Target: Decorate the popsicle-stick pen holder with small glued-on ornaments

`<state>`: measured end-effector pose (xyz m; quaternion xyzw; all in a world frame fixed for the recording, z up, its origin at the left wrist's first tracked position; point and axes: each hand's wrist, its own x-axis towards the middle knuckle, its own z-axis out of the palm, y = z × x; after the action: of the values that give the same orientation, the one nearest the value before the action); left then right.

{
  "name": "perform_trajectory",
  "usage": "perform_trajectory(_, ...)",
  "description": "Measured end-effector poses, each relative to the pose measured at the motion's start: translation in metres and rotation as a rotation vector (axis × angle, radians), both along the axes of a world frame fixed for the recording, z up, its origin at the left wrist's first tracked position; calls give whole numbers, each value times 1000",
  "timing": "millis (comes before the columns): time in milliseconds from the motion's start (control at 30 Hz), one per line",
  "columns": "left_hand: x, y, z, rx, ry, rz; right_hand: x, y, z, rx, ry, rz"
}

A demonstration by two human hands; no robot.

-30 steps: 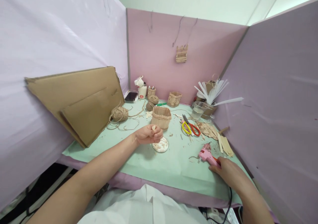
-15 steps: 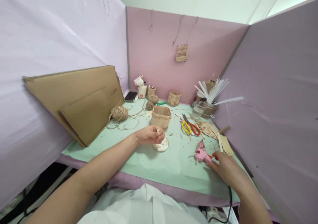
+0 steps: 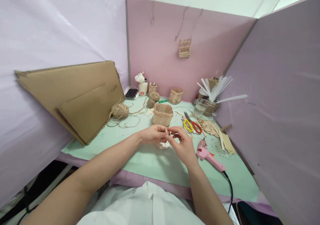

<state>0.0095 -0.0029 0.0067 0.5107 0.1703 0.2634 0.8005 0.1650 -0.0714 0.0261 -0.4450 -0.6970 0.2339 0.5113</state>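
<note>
Two-handed fingertip hold above the counter [image 3: 155, 171]

The left hand [image 3: 153, 134] pinches a small pale piece [image 3: 166, 132] between thumb and forefinger. The right hand [image 3: 183, 145] brings its thumb and forefinger to the same spot; whether those fingers grip the piece or merely touch it cannot be told. The piece is held above a round white dish [image 3: 162, 145], which the hands partly cover.

Just behind the hands stands an upright woven-look basket [image 3: 163, 115] with a braided rim. The pink glue gun [image 3: 211, 158] lies on the counter to the right of the right hand, apart from it, its black cord [image 3: 230, 184] running over the near edge. Scissors [image 3: 194, 126] with yellow and red handles lie beyond the glue gun. A ball of twine [image 3: 120, 111] rests at left, beside leaning cardboard [image 3: 75, 95].
</note>
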Motion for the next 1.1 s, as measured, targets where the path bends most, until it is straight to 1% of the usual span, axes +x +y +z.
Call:
perform_trajectory(133, 1, -1, 0, 18, 16, 7, 1, -1, -3, 30, 35, -27)
perform_trajectory(300, 3, 0, -1, 12, 69, 68, -2, 0, -6, 78, 46, -76)
perform_trajectory(400, 3, 4, -1, 0, 90, 179, -1, 2, -9, 90, 17, -128)
perform_trajectory(467, 3, 5, 0, -12, 55, 275, 1, 4, -11, 93, -14, -185)
perform_trajectory(533, 3, 5, 2, -14, 13, 329, 2, 6, -12, 109, -58, -245)
perform_trajectory(633, 4, 3, 4, 3, 32, 337, 1, 7, -14, 132, -132, -286)
perform_trajectory(767, 7, 0, 5, 16, 63, 351, 0, 8, -16, 143, -181, -296)
perform_trajectory(933, 9, 0, 4, 45, 63, 393, -1, 8, -16, 139, -185, -289)
perform_trajectory(1100, 11, 2, 0, 89, 56, 431, -1, 9, -19, 121, -171, -311)
